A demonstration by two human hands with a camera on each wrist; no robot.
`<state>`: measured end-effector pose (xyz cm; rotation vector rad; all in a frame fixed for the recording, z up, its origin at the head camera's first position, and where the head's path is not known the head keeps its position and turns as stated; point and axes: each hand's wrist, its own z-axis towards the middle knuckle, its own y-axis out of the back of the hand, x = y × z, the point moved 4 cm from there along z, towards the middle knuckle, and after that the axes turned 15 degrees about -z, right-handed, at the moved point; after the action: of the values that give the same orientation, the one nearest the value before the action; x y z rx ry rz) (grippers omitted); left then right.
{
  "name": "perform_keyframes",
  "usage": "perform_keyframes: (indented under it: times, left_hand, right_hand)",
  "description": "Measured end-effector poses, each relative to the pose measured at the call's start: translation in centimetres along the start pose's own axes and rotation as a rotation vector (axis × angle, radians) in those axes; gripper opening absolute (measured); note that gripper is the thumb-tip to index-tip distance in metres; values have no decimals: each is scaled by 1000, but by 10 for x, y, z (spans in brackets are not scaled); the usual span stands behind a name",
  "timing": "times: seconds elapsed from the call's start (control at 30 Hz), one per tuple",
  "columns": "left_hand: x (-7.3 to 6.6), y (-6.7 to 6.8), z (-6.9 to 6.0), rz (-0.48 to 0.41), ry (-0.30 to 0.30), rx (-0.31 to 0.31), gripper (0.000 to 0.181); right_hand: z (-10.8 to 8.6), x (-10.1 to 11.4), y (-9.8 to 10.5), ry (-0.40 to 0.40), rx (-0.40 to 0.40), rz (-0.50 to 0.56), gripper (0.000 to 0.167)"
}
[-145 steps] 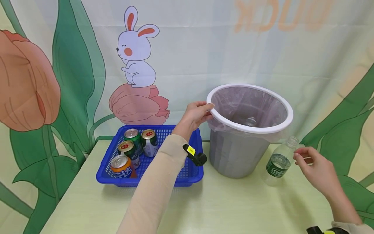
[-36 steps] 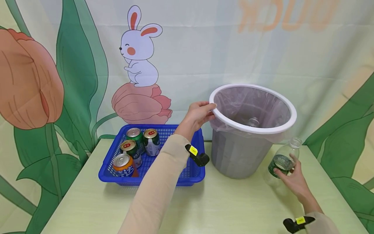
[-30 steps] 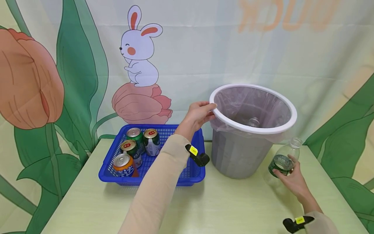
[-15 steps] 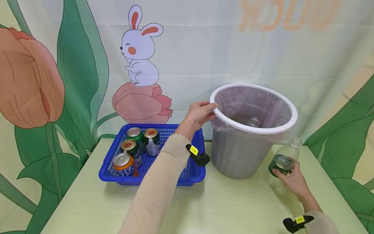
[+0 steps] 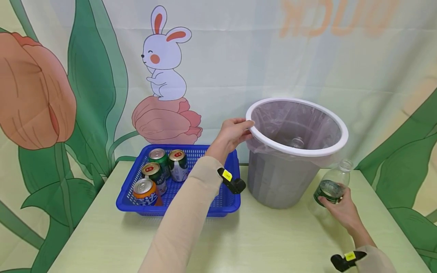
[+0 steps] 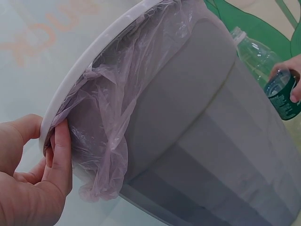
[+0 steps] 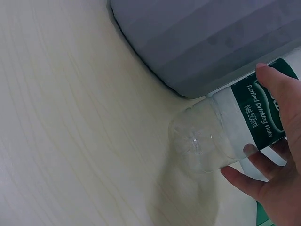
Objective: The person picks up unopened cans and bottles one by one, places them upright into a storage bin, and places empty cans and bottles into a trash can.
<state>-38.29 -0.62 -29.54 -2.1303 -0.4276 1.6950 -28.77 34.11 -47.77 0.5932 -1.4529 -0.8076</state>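
My left hand (image 5: 233,134) pinches the white rim (image 5: 297,151) of a grey trash can (image 5: 280,182), thumb on top and fingers underneath. A thin translucent liner bag (image 6: 115,127) hangs over the can's edge. To the can's right, my right hand (image 5: 341,208) holds a clear plastic water bottle (image 5: 336,176) around its green label (image 7: 258,113). The bottle has no cap and stands on the table by the can, leaning slightly. Inside the can, another clear bottle (image 5: 297,143) shows only in part.
A blue plastic basket (image 5: 124,203) with several drink cans stands on the left, partly behind my left forearm. The orange can (image 5: 145,192) is nearest. The pale table (image 5: 259,242) runs up to a printed cloth backdrop (image 5: 218,68).
Since the oldest frame, my right hand has moved from beside the bottle's neck down to its label and taken hold of it. Over the last second, almost nothing moves. My left hand keeps the rim.
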Motion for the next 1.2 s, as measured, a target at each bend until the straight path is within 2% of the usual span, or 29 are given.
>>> perform_keyframes:
  times: [0.43,0.63,1.2]
  left_hand:
    - [0,0,0,-1,-5,-4,42]
    - [0,0,0,-6,-2,2,44]
    - [1,0,1,-12,-6,3,42]
  right_hand:
    - [-2,0,9,8,-30,-72,89]
    - [-3,-5,13,-1,-17,-92,92]
    - [-7,0,33,51,-48,-161,88]
